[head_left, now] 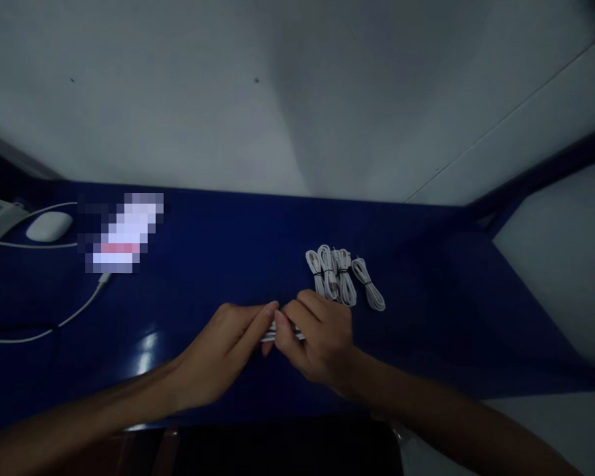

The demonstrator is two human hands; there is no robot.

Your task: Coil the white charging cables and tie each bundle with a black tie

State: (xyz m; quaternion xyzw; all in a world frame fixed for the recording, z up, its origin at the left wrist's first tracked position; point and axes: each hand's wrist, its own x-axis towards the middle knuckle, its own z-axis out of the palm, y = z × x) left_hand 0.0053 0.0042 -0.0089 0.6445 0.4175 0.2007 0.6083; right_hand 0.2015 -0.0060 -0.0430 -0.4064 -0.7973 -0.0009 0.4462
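Between my two hands is a folded white cable (pixel 268 336), mostly covered by the fingers. My left hand (pixel 233 340) is closed on its left end, thumb on top. From the other side my right hand (pixel 320 334) grips it with bent fingers, and the two thumbs nearly meet. Just beyond my right hand lie several coiled white cables (pixel 346 287), side by side, with dark ties round their middles. One more tied cable (pixel 369 284) rests slightly apart on the right.
The blue tabletop (pixel 218 251) runs back to a pale wall (pixel 178 99). On the left lie a blurred-out phone (pixel 126 235) with a lit screen, its white charging cable (pixel 82 309) and a white rounded case (pixel 49 226). A blue frame with a pale panel (pixel 565 258) stands at the right.
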